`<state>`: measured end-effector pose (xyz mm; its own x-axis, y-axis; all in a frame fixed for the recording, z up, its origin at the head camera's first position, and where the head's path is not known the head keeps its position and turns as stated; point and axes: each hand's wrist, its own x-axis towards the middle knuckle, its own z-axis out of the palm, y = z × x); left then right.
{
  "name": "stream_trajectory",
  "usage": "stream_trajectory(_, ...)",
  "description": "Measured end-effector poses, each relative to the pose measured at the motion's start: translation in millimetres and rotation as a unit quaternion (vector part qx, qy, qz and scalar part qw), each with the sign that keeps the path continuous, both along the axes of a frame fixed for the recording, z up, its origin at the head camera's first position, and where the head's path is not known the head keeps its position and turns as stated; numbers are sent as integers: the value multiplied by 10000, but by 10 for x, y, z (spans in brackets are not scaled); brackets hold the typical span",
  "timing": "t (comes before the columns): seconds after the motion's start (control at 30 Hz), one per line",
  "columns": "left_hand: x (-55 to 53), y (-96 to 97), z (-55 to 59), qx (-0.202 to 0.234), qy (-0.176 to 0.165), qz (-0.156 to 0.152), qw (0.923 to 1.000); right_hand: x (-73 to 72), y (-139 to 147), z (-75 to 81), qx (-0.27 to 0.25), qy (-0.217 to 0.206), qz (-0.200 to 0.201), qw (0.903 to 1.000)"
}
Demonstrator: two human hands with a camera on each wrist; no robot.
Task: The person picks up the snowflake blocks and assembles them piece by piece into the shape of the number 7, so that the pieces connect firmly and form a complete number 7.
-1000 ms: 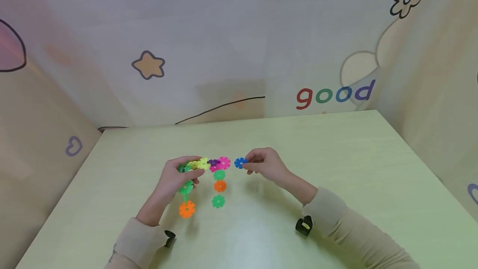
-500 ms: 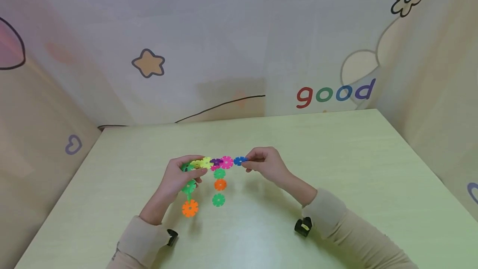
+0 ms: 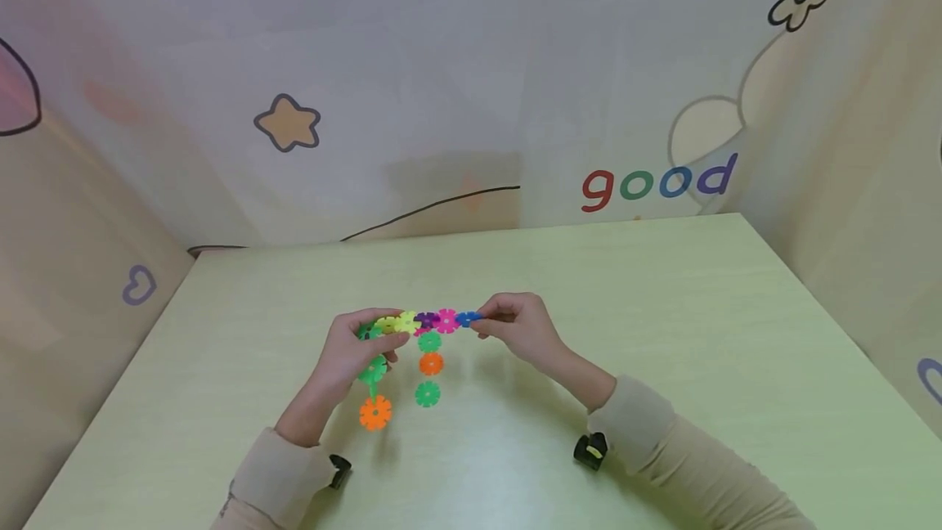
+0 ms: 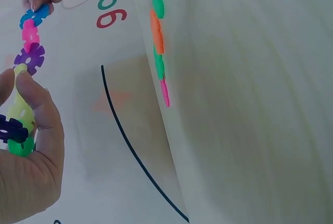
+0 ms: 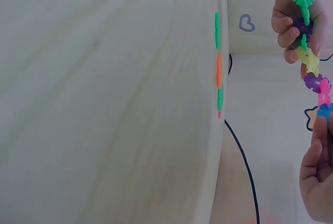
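My left hand (image 3: 349,350) holds a chain of notched plastic snowflake discs above the table, with thumb and fingers around the yellow discs (image 3: 406,322). From that hand the chain hangs down through green discs to an orange disc (image 3: 375,413). Its other end runs right through a purple disc (image 4: 29,59) to a pink disc (image 3: 446,321). Between thumb and fingertips my right hand (image 3: 518,324) pinches a blue disc (image 3: 467,319), whose edge meets the pink one. How deep their slots interlock I cannot tell.
On the table (image 3: 625,293) lies a row of discs: a green disc (image 3: 429,341), an orange disc (image 3: 431,363), another green disc (image 3: 428,393) and a partly hidden pink one. Behind the table stands a printed cloth backdrop (image 3: 441,105).
My right hand has moved slightly left, bringing the blue disc from a gap away to against the pink disc. The blue disc has turned more edge-on. The left hand shifted a little right.
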<state>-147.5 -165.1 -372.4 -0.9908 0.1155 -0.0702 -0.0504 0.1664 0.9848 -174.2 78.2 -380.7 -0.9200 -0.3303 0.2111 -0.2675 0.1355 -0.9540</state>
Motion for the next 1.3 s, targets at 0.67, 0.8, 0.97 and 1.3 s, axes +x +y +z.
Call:
stream_trajectory(0.67,6,-2,-14,-23,144,37,9999,-22,-21,-34,-162,57,64,9998)
stream_trajectory(0.8,15,-4,9,25,158,-43,9999,-8,-31,-24,-131,69,8,9999)
stream_trajectory(0.97,10,6,2,44,176,-75,9998,-4,-26,-15,-143,115,3,9998)
stream_trajectory(1.3,12,50,-33,-92,165,3,9998,-28,-11,-15,-163,162,30,9997)
